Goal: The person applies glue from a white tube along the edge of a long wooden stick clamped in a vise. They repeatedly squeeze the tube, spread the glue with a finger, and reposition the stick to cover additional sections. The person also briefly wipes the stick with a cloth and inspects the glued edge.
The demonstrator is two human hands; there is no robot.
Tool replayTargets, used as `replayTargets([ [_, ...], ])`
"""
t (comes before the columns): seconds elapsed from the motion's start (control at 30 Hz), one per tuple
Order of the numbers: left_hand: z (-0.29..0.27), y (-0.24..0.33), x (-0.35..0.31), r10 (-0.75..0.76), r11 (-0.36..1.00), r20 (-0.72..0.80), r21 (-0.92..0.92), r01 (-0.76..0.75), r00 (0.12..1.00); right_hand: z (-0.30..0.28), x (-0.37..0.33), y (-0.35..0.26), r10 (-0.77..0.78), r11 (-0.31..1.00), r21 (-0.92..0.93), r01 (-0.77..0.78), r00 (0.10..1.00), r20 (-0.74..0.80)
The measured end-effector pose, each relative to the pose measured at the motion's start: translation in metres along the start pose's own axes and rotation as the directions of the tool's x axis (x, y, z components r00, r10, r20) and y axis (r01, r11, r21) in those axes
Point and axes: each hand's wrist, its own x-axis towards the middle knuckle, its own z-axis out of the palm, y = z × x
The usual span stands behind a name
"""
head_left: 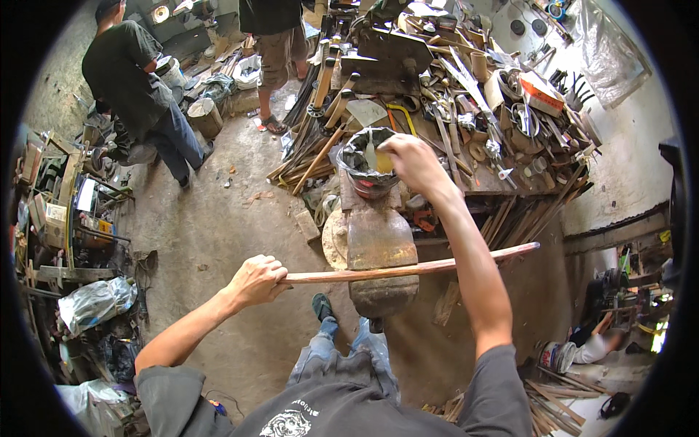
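Observation:
My left hand (258,280) is closed around the left end of a long, reddish-brown wooden stick (320,277). The stick lies across the top of a large worn bench vise (382,240), and its pale right end passes beyond my right forearm. My right hand (416,166) is over the mouth of a bucket lined with a dark plastic bag (352,169), just behind the vise. Its fingers are bent together at the bucket's rim. Something yellowish (384,162) shows below them, but what they hold, if anything, I cannot make out.
Behind the bucket, a workbench (477,183) is heaped with tools and scraps. Wooden strips lean at its left side. Cluttered shelves (54,218) stand at the left. Two people (142,87) are at the upper left and top; another person (593,346) is at the lower right.

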Motion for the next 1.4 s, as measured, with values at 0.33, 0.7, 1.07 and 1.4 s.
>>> replayTargets([
  [0.33, 0.011, 0.007, -0.011, -0.086, 0.996, -0.195, -0.031, 0.081, 0.977, 0.042, 0.053, 0.013, 0.112, 0.813, -0.567, 0.132, 0.921, 0.374],
  [0.7, 0.033, 0.002, -0.018, -0.313, 0.904, -0.244, -0.372, 0.21, 0.918, 0.055, -0.169, -0.036, -0.036, 0.97, 0.241, 0.04, 0.999, -0.021],
  [1.07, 0.035, 0.007, -0.021, -0.346, 0.903, -0.26, -0.353, 0.244, 0.902, 0.15, -0.145, -0.135, -0.258, 0.962, 0.087, 0.259, 0.966, -0.02],
  [1.4, 0.035, 0.009, -0.021, -0.34, 0.911, -0.288, -0.335, 0.239, 0.895, 0.075, -0.186, -0.049, 0.339, 0.915, 0.168, -0.367, 0.925, 0.171],
])
